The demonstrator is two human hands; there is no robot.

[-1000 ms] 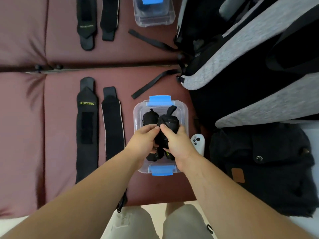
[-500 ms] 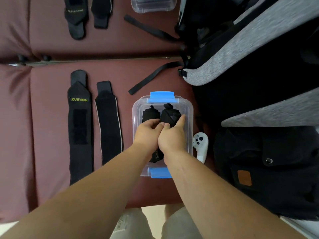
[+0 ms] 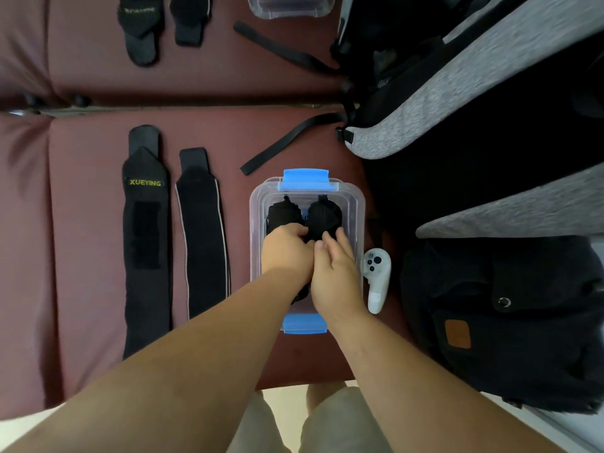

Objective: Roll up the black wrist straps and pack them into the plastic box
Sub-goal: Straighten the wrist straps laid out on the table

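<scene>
Maroon cushion underneath everything.

Far out at 9 o'clock from the plastic box: XUEYING strap, flat and unrolled, long axis 12 to 6. Just beside it at its 3 o'clock, a plain flat strap, parallel and apart from the box.

At 11 o'clock, cut by the top edge: two more flat straps, side by side.

Loose webbing tail lies slanted at 12 o'clock of the box, not touching it.

Plastic box is clear and lidless, with a blue clasp at 12 and another at 6. Inside, at the 12 o'clock end, sit two rolls side by side: left rolled strap and right rolled strap, touching.

Left hand is in the box, fingers bent down onto the left roll. Clasping or only pressing: cannot tell.

Right hand is alongside, touching the left hand, fingers loosely extended, tips resting on the right roll, grasping nothing.

White controller lies at 3 o'clock, just beside the box wall.

Second clear box sits at 12 o'clock, at the top edge.

Grey backpack is at 1 to 2 o'clock. Black bag is at 4 o'clock.
</scene>
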